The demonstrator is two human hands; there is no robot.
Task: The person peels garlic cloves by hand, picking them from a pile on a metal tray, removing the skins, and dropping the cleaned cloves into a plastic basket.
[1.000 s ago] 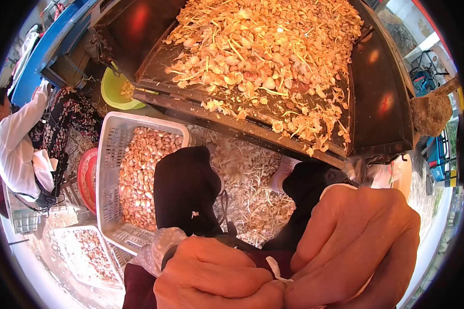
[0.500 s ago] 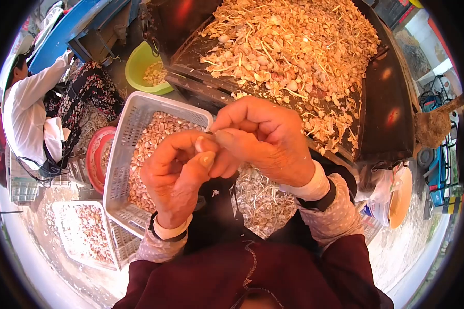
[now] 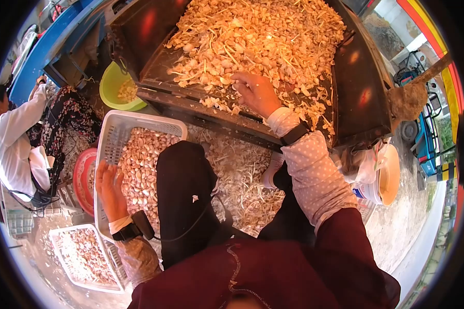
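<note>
My left hand [image 3: 112, 191] hangs over the left side of the white basket [image 3: 142, 117], its fingers stretched and apart, holding nothing that I can see. Peeled-looking garlic cloves [image 3: 143, 154] fill much of that basket. Farther forward, my right hand [image 3: 256, 94] reaches to the near edge of the heap of garlic cloves and dry skins [image 3: 263, 44] on the dark tray [image 3: 357, 103]. Its fingers are curled together at the garlic, and what they hold is too small to name.
A green bowl [image 3: 107, 88] with cloves and a red basin [image 3: 82, 180] stand left. A second white basket [image 3: 56, 247] is lower left. Another person [image 3: 20, 121] sits at far left. Skins and stalks [image 3: 242, 201] cover the ground between my legs. An orange-rimmed bucket [image 3: 389, 175] stands right.
My hands were together above the basket and have come apart. The left moved down and left and opened; the right moved forward to the heap. The view has shifted.
</note>
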